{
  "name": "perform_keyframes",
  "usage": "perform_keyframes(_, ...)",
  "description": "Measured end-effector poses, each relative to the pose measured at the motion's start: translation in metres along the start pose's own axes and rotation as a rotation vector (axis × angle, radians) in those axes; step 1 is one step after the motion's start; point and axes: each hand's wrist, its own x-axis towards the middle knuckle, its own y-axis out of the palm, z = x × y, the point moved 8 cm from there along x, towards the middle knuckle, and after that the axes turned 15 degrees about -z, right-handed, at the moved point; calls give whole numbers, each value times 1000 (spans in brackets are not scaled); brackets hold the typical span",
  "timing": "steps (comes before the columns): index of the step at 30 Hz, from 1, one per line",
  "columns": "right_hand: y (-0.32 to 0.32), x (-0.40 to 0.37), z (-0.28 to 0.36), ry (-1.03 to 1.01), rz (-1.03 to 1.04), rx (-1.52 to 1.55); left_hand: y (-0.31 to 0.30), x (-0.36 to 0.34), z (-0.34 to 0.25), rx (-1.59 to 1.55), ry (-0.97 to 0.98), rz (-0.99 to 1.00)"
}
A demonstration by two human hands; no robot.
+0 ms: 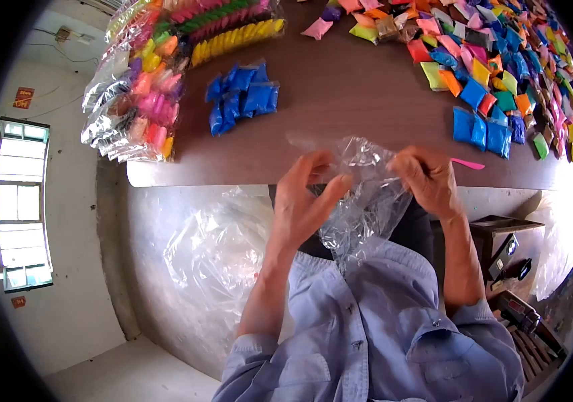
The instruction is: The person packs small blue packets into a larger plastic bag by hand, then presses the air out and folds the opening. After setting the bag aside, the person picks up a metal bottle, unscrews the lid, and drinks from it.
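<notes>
A clear plastic bag (367,211) hangs crinkled in front of my chest, its top just over the table's front edge. My right hand (428,179) pinches the bag's upper right edge between thumb and fingers. On the bag's other side is my left hand (305,199), its thumb and curved fingers apart; whether the thumb touches the film is hard to see. Beyond the left hand lies a small pile of blue packets (241,97). A pink flat stick (467,163) lies on the table just right of my right hand.
Bagged rows of coloured packets (146,100) stand at the table's left end. Many loose coloured packets (487,74) spread over the right side of the brown table (340,87). Clear plastic sheeting (216,241) lies below on the left; a wooden stand (504,228) is at the right.
</notes>
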Motion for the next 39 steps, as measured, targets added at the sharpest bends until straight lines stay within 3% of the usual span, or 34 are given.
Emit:
perform_keyframes(6,1,-3,19,-6,84,-94,9,10,-10,15,-59,-15)
perform_keyframes(8,-8,1,24,-106,30,-151,2,8,-17,-160,-50,12)
perform_keyframes(11,-9,4,17,-44,37,-213,5,4,-1,-300,-79,14)
perform_keyframes(15,-1,8,19,-116,-45,-138,0,0,-3,-413,-217,-65)
perform_keyframes(17,-6,9,2,27,-151,24,0,-3,3,-439,-274,-66)
perform_keyframes(19,-5,10,-2,17,-163,51,1,-5,10,-474,-316,-56)
perform_keyframes(21,-5,14,-5,11,-178,74,14,-9,8,-469,-286,167)
perform_keyframes(22,-4,16,-5,3,-185,107,21,-16,19,-495,-379,260)
perform_keyframes(25,-4,21,-4,-14,-198,183,37,-25,30,-379,-281,383)
perform_keyframes(27,-5,24,-2,-29,-205,228,40,-34,45,-321,-258,377)
perform_keyframes(30,-13,30,-3,-6,-237,268,41,-43,42,-441,-424,431)
perform_keyframes(39,-22,42,-6,23,-423,144,43,-54,26,-589,-401,432)
